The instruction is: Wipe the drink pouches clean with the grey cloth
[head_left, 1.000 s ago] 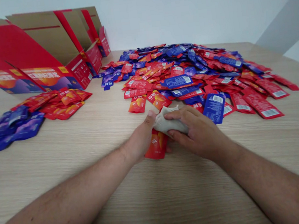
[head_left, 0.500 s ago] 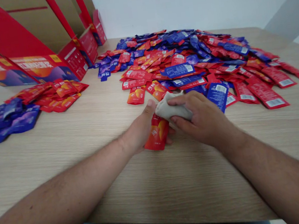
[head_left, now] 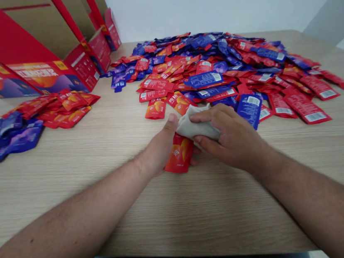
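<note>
My left hand [head_left: 161,149] is closed around a red pouch [head_left: 179,155] with an orange fruit print, its thumb near the upper end and fingertips showing at the right edge. In my right hand [head_left: 231,138] is a folded pale grey cloth [head_left: 199,125], gripped between thumb and fingers. The cloth lies against the upper part of the pouch and hides it. A blue pouch [head_left: 249,110] with a barcode lies just beyond my right hand.
A large heap of red and blue pouches [head_left: 206,79] spreads across the back of the table [head_left: 132,217]. To the left are smaller groups of red pouches [head_left: 65,107] and blue pouches [head_left: 16,133]. Open red cartons [head_left: 81,69] stand behind them, near the wall.
The cloth has slid slightly left and down over the pouch, covering more of its upper part. Both hands keep their grip; the whole view has shifted a little.
</note>
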`<state>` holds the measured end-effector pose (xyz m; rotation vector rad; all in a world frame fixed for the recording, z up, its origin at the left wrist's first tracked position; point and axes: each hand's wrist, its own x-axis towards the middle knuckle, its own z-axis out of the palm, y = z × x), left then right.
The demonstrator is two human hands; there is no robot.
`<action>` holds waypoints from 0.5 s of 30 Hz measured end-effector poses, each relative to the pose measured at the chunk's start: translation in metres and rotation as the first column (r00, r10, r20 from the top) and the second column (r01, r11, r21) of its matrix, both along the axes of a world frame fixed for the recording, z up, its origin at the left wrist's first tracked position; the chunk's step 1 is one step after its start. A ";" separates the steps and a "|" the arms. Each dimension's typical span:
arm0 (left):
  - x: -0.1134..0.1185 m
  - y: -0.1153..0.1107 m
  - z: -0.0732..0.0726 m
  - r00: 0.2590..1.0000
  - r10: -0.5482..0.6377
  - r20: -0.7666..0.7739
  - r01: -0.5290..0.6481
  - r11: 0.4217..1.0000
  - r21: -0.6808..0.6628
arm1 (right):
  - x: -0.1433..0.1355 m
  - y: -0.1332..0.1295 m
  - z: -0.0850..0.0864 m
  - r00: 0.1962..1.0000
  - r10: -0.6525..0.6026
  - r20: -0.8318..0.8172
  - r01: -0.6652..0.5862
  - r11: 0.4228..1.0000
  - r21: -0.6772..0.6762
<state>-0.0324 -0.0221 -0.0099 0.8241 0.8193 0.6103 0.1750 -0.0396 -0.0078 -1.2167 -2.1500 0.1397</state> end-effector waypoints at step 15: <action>0.004 -0.002 0.001 0.999 0.045 0.024 -0.044 0.998 -0.044 | -0.007 -0.008 0.004 0.997 0.082 -0.010 -0.082 0.995 -0.061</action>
